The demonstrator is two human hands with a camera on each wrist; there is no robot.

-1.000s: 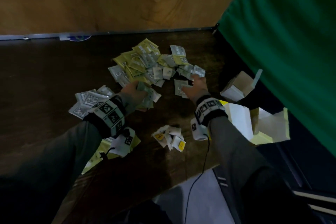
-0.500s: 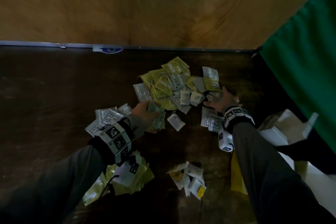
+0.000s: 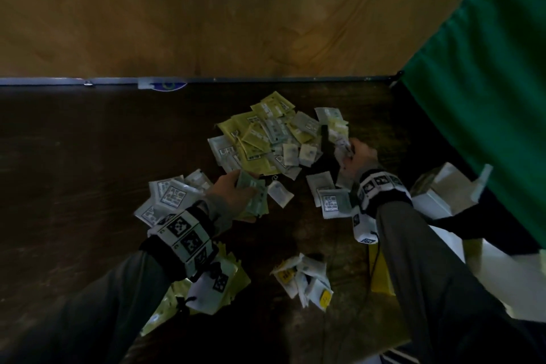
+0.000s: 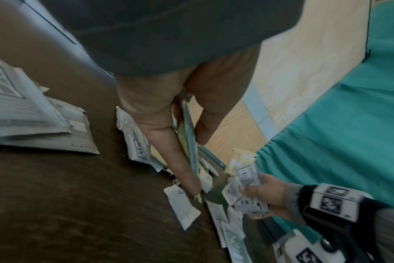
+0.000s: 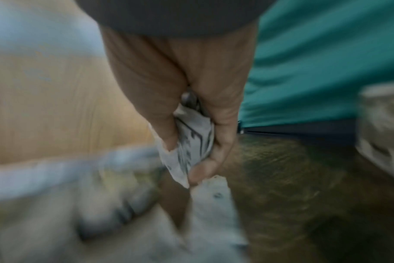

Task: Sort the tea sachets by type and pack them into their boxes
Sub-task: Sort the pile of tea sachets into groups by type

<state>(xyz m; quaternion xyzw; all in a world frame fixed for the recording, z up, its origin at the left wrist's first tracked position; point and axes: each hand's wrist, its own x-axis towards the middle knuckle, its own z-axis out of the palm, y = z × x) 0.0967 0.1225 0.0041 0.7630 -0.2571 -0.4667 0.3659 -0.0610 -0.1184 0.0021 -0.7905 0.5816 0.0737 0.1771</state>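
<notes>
A mixed heap of yellow and white tea sachets [image 3: 266, 136] lies mid-table. My left hand [image 3: 233, 192] holds a stack of green sachets [image 3: 254, 189] between thumb and fingers at the heap's near edge; the same green stack [image 4: 188, 135] shows in the left wrist view. My right hand [image 3: 357, 156] grips a few white sachets [image 3: 341, 146] at the heap's right side, and those white sachets [image 5: 191, 142] show pinched in the blurred right wrist view. Open tea boxes [image 3: 443, 192] stand at the right table edge.
Sorted piles lie around: white sachets [image 3: 171, 195] left of my left wrist, yellow ones [image 3: 233, 272] under it, small yellow-tagged ones [image 3: 307, 278] near the front, white ones [image 3: 331, 198] by my right wrist. A green cloth [image 3: 487, 68] hangs at right. A wooden wall backs the table.
My right hand has reached farther into the heap's right side and closed on white sachets. My left hand keeps its green stack in about the same place. The head view has tilted up.
</notes>
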